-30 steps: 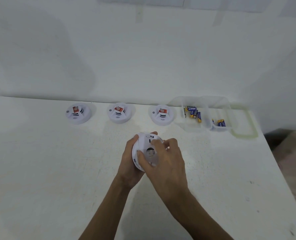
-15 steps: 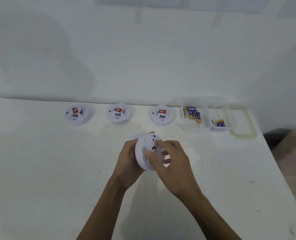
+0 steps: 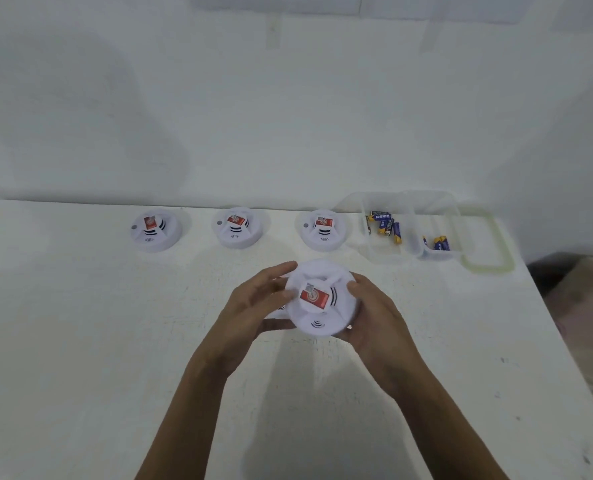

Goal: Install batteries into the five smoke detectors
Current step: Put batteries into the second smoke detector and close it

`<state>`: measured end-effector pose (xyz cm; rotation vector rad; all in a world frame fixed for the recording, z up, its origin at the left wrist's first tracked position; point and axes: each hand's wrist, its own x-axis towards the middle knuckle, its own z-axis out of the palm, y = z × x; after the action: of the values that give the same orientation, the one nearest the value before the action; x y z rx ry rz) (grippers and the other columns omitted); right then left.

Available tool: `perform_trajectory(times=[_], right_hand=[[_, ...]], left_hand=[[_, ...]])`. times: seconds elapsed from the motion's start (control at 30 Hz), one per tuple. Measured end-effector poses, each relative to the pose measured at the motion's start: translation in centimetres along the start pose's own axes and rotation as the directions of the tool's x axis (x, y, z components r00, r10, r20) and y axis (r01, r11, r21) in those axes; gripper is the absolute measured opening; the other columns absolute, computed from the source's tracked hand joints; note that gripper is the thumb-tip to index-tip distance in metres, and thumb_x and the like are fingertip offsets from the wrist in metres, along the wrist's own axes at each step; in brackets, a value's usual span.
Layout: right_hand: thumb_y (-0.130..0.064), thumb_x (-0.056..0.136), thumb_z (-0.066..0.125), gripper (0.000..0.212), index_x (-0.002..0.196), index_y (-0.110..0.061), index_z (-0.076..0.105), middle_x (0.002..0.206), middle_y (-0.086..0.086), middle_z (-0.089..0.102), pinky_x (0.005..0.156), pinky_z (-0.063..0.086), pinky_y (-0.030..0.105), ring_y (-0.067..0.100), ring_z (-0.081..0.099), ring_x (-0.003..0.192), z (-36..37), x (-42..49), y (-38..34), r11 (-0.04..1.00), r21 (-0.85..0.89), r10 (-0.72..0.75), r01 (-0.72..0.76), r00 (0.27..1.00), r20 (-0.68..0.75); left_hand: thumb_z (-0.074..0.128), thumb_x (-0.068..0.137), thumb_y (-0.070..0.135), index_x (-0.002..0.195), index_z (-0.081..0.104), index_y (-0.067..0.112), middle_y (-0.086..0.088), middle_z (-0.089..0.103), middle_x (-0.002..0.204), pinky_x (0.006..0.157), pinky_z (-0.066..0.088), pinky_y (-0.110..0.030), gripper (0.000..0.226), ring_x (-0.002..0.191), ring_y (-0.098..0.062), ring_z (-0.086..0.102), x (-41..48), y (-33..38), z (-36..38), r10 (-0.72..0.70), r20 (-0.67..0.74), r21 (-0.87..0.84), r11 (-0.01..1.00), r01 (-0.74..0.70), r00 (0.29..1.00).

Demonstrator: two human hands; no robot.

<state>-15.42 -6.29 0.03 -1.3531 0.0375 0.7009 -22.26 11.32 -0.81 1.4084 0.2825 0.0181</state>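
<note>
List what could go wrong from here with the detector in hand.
The smoke detector is gripped only at its rim by the left hand and right hand; it may slip onto the table.
The back-row detectors look identical face-up, so an unfilled one might be skipped.
The container lid lies near the table's right edge; reaching for batteries might knock it off.

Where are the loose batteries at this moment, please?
In the head view, the batteries lie inside the clear container at the far right of the table, split across two compartments, right of the rightmost detector in the back row.
</note>
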Motion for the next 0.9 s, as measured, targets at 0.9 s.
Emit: perform_trajectory(times=[0.9], right_hand=[[-0.03, 0.095, 0.055, 0.051, 0.13, 0.008, 0.051, 0.135, 0.029, 0.049, 0.104, 0.04, 0.044, 0.039, 0.046, 0.128, 0.1, 1.7, 0.5, 0.834, 0.498, -0.001, -0.237, 0.902, 0.432]], left_hand=[[0.061, 0.089, 0.01, 0.118, 0.061, 0.022, 0.005, 0.069, 0.109, 0.069, 0.058, -0.032, 0.032, 0.1, -0.019, 0.067, -0.3, 0.6, -0.1, 0.014, -0.07, 0.061, 0.998, -0.01, 0.997]])
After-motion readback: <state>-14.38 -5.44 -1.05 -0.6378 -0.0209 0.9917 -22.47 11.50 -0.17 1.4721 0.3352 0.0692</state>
